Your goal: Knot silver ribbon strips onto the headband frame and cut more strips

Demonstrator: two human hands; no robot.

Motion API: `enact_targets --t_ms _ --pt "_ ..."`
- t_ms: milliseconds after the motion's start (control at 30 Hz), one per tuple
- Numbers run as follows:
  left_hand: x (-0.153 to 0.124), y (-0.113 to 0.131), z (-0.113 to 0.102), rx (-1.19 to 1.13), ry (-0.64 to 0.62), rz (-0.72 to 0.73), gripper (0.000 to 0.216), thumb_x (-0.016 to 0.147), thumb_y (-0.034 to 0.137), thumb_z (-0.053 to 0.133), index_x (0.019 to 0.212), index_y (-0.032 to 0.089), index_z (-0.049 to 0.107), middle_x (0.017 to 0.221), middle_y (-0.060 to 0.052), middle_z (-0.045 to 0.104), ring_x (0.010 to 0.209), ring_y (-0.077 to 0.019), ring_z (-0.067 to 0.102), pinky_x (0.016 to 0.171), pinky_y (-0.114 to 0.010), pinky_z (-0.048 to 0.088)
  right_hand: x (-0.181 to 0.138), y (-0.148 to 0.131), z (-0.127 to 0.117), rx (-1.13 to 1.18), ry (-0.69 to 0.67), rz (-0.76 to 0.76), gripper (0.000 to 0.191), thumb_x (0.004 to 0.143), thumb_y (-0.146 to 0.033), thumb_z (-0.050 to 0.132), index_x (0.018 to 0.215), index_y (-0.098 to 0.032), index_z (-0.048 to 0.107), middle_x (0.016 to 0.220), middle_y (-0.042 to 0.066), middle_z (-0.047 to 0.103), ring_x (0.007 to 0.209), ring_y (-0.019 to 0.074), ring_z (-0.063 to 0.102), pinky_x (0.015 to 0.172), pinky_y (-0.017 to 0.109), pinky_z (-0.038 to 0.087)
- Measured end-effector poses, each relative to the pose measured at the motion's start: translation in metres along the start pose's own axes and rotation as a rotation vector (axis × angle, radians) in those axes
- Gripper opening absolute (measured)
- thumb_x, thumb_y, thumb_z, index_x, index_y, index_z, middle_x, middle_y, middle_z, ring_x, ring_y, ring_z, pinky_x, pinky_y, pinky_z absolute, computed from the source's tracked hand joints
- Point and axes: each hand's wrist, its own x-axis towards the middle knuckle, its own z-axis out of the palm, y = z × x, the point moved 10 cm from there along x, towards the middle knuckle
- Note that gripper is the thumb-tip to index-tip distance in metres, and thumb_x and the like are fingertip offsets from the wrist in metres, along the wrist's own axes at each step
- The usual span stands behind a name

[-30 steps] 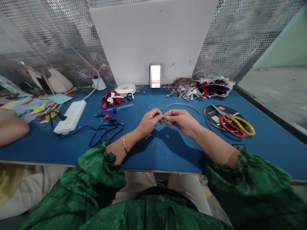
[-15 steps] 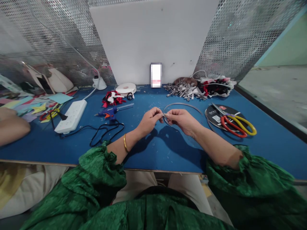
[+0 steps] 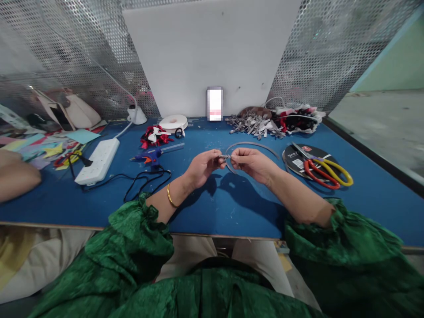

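My left hand (image 3: 206, 167) is closed in a pinch on one end of a narrow grey ribbon (image 3: 253, 143), above the blue table. A small folded bit of the ribbon sticks out between its thumb and fingers. Close on the right, my right hand (image 3: 250, 162) pinches the same ribbon with fingertips pressed together. The ribbon's long part curves behind my right hand and lies in an arc on the table. Fingers hide exactly how it is folded. To the right, scissors (image 3: 326, 172) with red and yellow handles lie across a flat black ribbon spool (image 3: 292, 153).
A blue glue gun (image 3: 150, 155) with its cord lies left of my hands, near a white power strip (image 3: 98, 161). Behind are a white ribbon roll (image 3: 172, 122), red bows (image 3: 155, 137), grey ribbon bows (image 3: 255, 123) and a phone (image 3: 215, 104). Another person's arm (image 3: 18, 176) rests far left.
My hands have drawn slightly apart. My left hand has turned, and a small folded ribbon piece now shows between its fingertips. The things on the table have stayed put.
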Motion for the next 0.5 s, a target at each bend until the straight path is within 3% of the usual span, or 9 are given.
enact_targets --t_ms 200,333,433,500 --pt "0.0 -0.013 -0.001 -0.257 0.026 -0.148 0.008 0.077 0.017 0.054 0.071 0.013 0.058 0.065 0.0 0.056 0.058 -0.009 0.054 0.077 -0.028 0.05 -0.002 -0.011 0.003 -0.016 0.032 -0.117 0.028 0.065 -0.034 0.08 0.066 -0.018 0.057 0.068 0.002 0.062 0.067 0.0136 0.057 0.065 0.028 0.041" --pt "0.002 -0.013 -0.012 -0.148 0.105 -0.109 0.013 0.081 0.025 0.058 0.073 0.014 0.056 0.065 0.0 0.058 0.06 -0.0102 0.058 0.072 -0.026 0.05 -0.004 -0.019 0.003 -0.139 0.127 -0.211 0.026 0.069 -0.033 0.075 0.065 -0.019 0.053 0.061 -0.001 0.058 0.063 0.0133 0.058 0.063 0.028 0.041" --pt "0.002 -0.012 -0.011 -0.069 0.092 -0.065 0.025 0.08 0.039 0.065 0.082 0.015 0.057 0.071 -0.001 0.061 0.066 -0.0109 0.06 0.073 -0.026 0.049 -0.005 -0.02 0.003 -0.181 0.166 -0.217 0.026 0.07 -0.033 0.073 0.065 -0.019 0.051 0.059 -0.002 0.057 0.063 0.0139 0.059 0.062 0.028 0.041" --pt "0.001 -0.008 -0.007 0.03 0.066 -0.02 0.03 0.074 0.037 0.073 0.086 0.015 0.056 0.072 0.001 0.061 0.066 -0.0094 0.059 0.069 -0.024 0.047 -0.006 -0.019 0.002 -0.189 0.181 -0.211 0.027 0.069 -0.033 0.072 0.065 -0.019 0.05 0.06 -0.002 0.057 0.063 0.0139 0.059 0.062 0.028 0.042"
